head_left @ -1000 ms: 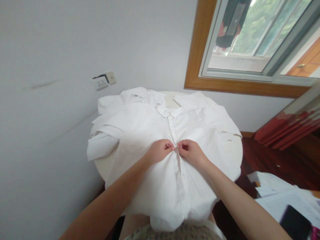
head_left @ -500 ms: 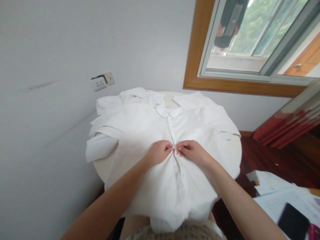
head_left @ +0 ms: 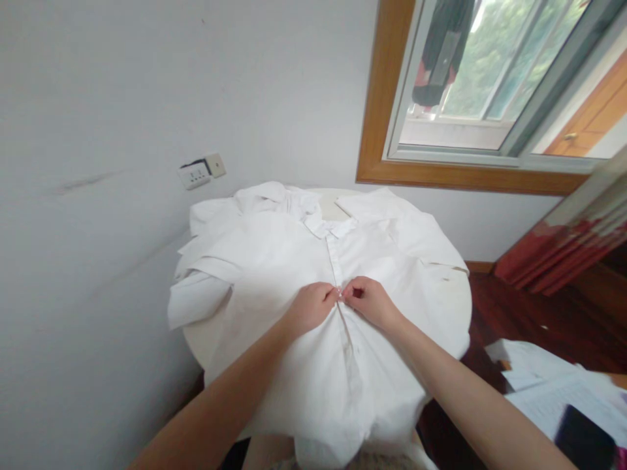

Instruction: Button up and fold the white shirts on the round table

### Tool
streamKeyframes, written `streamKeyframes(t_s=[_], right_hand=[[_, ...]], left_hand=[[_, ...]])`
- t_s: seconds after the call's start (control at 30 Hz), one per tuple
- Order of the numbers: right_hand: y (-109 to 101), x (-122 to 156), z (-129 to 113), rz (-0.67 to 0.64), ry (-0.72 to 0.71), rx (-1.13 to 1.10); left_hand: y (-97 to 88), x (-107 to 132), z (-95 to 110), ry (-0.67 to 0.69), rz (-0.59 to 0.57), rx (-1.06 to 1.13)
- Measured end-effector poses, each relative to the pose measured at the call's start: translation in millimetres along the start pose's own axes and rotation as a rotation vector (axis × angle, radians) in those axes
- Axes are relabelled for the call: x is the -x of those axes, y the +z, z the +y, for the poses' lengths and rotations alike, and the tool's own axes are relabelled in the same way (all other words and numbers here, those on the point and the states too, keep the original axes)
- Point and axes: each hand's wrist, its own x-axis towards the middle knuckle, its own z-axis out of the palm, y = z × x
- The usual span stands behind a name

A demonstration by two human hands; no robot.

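A white shirt (head_left: 274, 254) lies spread front side up, its collar at the far side and its hem hanging over the near edge. My left hand (head_left: 316, 303) pinches the left side of the front placket about midway down. Right beside it, my right hand (head_left: 369, 300) pinches the placket from the other side, fingertips almost touching the left ones. Below the hands the placket gapes slightly; above them it lies closed. Any button between the fingertips is too small to make out.
A round cream table (head_left: 198, 336) bears the shirt, against a white wall with a socket (head_left: 194, 175). More white cloth (head_left: 267, 196) is heaped at the back left. At right are a window (head_left: 455, 170), a curtain (head_left: 548, 248), papers (head_left: 543, 378) and a black phone (head_left: 585, 437).
My fingertips have come closer together at the placket, the right hand shifting slightly left. The whole view has tilted a little, and the shirt stays in place.
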Motion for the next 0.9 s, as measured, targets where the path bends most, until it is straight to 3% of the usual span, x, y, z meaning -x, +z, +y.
streamKeyframes(t_s=[0.27,0.7,0.9], right_hand=[[7.3,1.1,-7.9,0.057,0.077,0.244],[7.8,2.5,-8.0,0.04,0.19,0.192],[6.5,4.1,-10.3,0.038,0.152,0.229]], left_hand=[[4.6,-1.0,3.2,-0.088,0.059,0.003],[5.3,-3.5,-1.3,-0.118,0.057,0.081],[0.2,-2.8,3.8,-0.137,0.031,0.026]])
